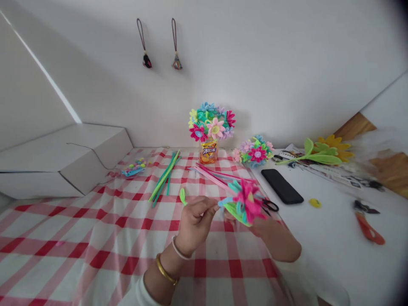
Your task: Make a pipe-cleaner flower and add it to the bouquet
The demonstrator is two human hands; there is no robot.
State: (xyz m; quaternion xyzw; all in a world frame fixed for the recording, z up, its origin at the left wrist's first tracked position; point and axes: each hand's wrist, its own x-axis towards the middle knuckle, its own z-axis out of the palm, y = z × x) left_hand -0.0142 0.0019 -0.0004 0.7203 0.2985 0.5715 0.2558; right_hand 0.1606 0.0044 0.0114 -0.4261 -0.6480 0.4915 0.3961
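Observation:
Fingers pinched together, my left hand [199, 219] holds the tip of a light blue fuzzy stem [225, 201]. A small green leaf [182, 196] sticks up just behind that hand. My right hand [255, 227] is mostly behind a pink fuzzy flower [250, 199] with teal petals and green leaves, and is closed around its lower part. The flower is tilted and slightly blurred. Both hands are above the red-and-white checked cloth. Pink pipe cleaners [212, 176] lie just beyond the hands, and green ones [164, 178] lie farther left.
A bouquet in an orange container [208, 153] stands by the wall, with a smaller bunch [256, 153] beside it. To the right are black scissors [270, 205], a phone [282, 186], orange-handled pliers [369, 229] and a yellow flower [338, 148]. A white box [63, 157] is at left.

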